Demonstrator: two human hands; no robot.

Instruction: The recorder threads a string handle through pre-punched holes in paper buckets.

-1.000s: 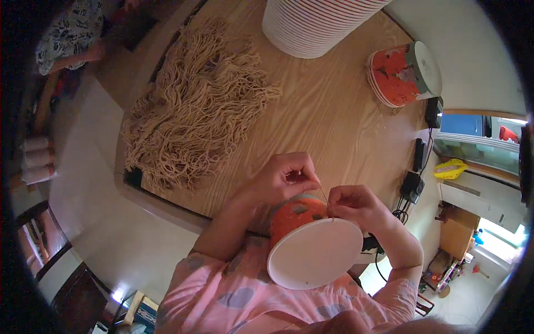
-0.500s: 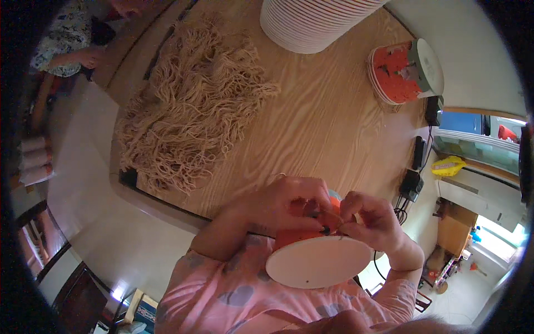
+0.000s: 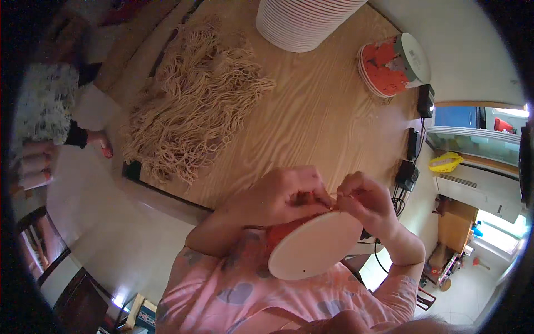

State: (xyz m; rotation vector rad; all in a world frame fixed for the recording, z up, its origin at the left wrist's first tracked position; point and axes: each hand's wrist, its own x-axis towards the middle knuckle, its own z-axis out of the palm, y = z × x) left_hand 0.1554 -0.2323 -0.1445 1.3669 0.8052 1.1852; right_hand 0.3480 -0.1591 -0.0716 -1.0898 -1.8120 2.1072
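Against my front rests a red paper bucket [image 3: 281, 234], tipped so that its pale round end [image 3: 317, 247] shows, with a tiny dark hole near the edge. My left hand [image 3: 300, 192] is curled over the bucket's upper side, its fingertips pinched together. Close beside it my right hand [image 3: 367, 203] pinches too. A thin cord [image 3: 332, 195] appears to run between the two sets of fingertips, though the fingers hide most of it. Past my hands, a large loose heap of beige cords [image 3: 194, 106] lies on the left of the wooden table.
A tall stack of white buckets [image 3: 303, 22] stands at the table's far edge. Red and green patterned buckets [image 3: 389, 67] lie on their side at the far right. Black power adapters [image 3: 409, 175] with cables line the right edge. Another person [image 3: 50, 111] is at the left.
The hands and bucket have risen slightly, and the bucket's round end has tilted. My fingertips have come closer together. At the left, the other person has shifted position.
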